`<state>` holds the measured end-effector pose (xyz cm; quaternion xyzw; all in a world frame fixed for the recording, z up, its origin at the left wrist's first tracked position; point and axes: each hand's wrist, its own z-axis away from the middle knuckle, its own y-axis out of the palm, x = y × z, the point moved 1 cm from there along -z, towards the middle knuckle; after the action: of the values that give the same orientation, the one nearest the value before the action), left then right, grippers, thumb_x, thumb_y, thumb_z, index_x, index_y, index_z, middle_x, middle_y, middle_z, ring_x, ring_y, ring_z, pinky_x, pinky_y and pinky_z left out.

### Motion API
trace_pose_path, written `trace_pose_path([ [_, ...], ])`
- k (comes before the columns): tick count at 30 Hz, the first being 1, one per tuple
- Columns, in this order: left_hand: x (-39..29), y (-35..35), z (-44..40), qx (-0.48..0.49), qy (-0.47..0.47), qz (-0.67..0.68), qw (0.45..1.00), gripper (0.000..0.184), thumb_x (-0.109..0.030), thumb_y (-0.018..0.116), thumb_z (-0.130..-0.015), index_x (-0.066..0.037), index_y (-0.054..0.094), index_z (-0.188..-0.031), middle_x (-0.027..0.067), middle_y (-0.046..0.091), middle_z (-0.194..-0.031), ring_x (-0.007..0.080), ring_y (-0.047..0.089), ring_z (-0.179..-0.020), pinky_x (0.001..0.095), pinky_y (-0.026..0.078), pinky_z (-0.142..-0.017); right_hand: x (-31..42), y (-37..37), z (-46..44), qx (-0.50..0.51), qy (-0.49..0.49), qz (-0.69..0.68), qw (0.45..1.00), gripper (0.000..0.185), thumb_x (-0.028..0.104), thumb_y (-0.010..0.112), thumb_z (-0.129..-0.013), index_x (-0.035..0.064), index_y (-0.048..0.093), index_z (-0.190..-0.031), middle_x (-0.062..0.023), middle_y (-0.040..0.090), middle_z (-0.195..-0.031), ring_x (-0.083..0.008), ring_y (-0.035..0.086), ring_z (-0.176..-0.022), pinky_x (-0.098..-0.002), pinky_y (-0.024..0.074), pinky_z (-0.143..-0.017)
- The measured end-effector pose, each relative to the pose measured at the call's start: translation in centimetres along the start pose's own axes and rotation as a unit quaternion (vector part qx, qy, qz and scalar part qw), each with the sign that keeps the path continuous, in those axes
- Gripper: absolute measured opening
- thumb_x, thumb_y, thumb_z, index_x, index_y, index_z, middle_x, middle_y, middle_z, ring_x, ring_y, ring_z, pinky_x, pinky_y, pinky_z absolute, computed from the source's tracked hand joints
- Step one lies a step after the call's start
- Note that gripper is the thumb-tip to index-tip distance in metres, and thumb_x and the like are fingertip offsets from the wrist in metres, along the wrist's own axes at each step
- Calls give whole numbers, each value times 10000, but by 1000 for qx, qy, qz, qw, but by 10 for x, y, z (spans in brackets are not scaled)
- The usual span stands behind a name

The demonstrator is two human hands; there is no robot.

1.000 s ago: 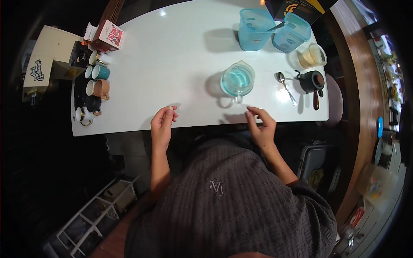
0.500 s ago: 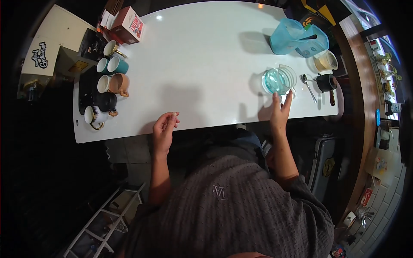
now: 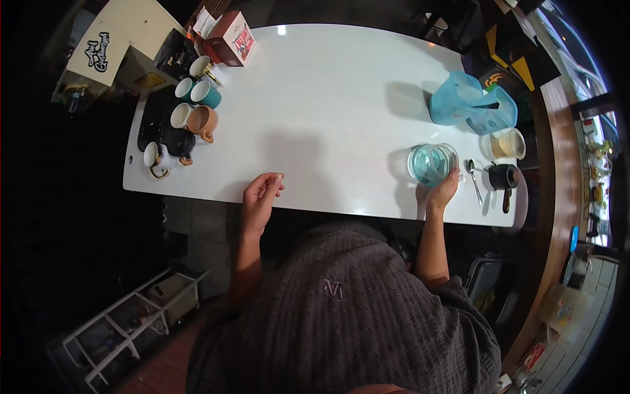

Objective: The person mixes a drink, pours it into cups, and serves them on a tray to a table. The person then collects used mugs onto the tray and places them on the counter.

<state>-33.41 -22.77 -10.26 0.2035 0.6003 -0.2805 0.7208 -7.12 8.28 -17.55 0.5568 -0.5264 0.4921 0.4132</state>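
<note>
A clear glass jug (image 3: 430, 165) with bluish, clear liquid in it stands near the table's right front edge. My right hand (image 3: 443, 192) is at its near side, with the fingers closed around what looks like the jug's handle; the grip is partly hidden. At the front edge, left of the middle, my left hand (image 3: 260, 196) hovers with curled fingers and the thumb against them, holding nothing that I can see. A metal spoon (image 3: 474, 181) and a small dark pot with a long handle (image 3: 504, 176) lie to the right of the jug.
Blue translucent pitchers (image 3: 453, 102) stand at the back right, beside a jar of pale contents (image 3: 508, 144). Several cups, among them a brown cup (image 3: 202, 120) and a teal cup (image 3: 207, 96), line the left side of the white table (image 3: 328, 79). A red-and-white box (image 3: 234, 41) sits behind them.
My right hand has gone from open fingers beside the jug to closing at its handle. My left hand keeps its curled pose. The view has shifted, so the table appears lower.
</note>
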Motion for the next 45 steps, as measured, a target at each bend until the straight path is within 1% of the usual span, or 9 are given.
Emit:
trace_pose_path([
  [8, -7, 38, 4, -62, -17, 17, 998, 271, -263, 586, -957, -18, 659, -1046, -7, 598, -815, 53, 499, -735, 205, 374, -650, -7, -8, -27, 84, 16, -87, 993, 524, 271, 282, -1008, -71, 401, -1388, -189, 466, -1401, -276, 464, -1272, -376, 341, -1089],
  [14, -8, 57, 16, -112, -61, 18, 992, 243, -217, 597, -952, -1, 655, -1048, 24, 628, -878, 77, 526, -785, 237, 422, -708, 10, -1, -33, 131, 59, -144, 979, 647, 231, 395, -933, -62, 204, -1478, -235, 433, -1419, -290, 460, -1265, -403, 330, -1091],
  [18, -4, 55, 32, -141, -96, 11, 985, 255, -229, 600, -949, -1, 657, -1048, 20, 630, -866, 66, 520, -760, 220, 406, -677, 23, 4, -43, 182, 27, -54, 981, 630, 210, 387, -940, -65, 206, -1477, -231, 443, -1412, -280, 460, -1264, -401, 330, -1087],
  [28, 3, 52, 54, -207, -87, 45, 973, 254, -222, 584, -956, 0, 658, -1055, 10, 620, -823, 52, 505, -718, 201, 384, -634, 67, 86, -32, 384, 3, -177, 906, 593, 203, 471, -967, -58, 272, -1461, -212, 467, -1398, -271, 421, -1308, -382, 268, -1111],
  [35, 17, 10, 42, -205, -69, 84, 973, 257, -233, 590, -953, -2, 658, -1043, 5, 617, -819, 58, 509, -722, 205, 383, -639, 93, 106, -10, 361, 28, -144, 921, 578, 159, 473, -972, -62, 263, -1463, -207, 450, -1411, -261, 409, -1320, -384, 261, -1117],
  [36, 17, 2, 37, -200, -65, 86, 974, 257, -233, 590, -953, -2, 658, -1043, 5, 617, -819, 58, 509, -722, 205, 383, -639, 88, 113, -2, 323, 36, -160, 932, 560, 182, 461, -961, -48, 313, -1450, -166, 290, -1530, -260, 383, -1345, -387, 288, -1108],
  [39, 11, -25, 20, -176, -63, 90, 978, 265, -245, 596, -950, -2, 657, -1034, 2, 614, -816, 62, 510, -725, 208, 382, -636, 92, 117, 9, 353, 29, -148, 923, 589, 182, 472, -962, -83, 274, -1449, -224, 442, -1413, -275, 407, -1322, -393, 251, -1125],
  [40, 9, -36, 14, -171, -65, 78, 980, 253, -236, 602, -947, -4, 655, -1031, 2, 612, -813, 63, 513, -734, 211, 391, -649, 91, 116, 9, 363, 33, -119, 924, 521, 174, 461, -957, -80, 365, -1402, -169, 301, -1526, -279, 390, -1348, -406, 288, -1119],
  [45, 3, -91, -26, -157, -14, 15, 987, 230, -213, 626, -935, -3, 647, -1026, 3, 615, -819, 66, 521, -740, 221, 419, -672, 108, 141, 41, 289, 2, -118, 950, 520, 174, 469, -950, -81, 376, -1394, -170, 310, -1521, -287, 399, -1342, -419, 294, -1117],
])
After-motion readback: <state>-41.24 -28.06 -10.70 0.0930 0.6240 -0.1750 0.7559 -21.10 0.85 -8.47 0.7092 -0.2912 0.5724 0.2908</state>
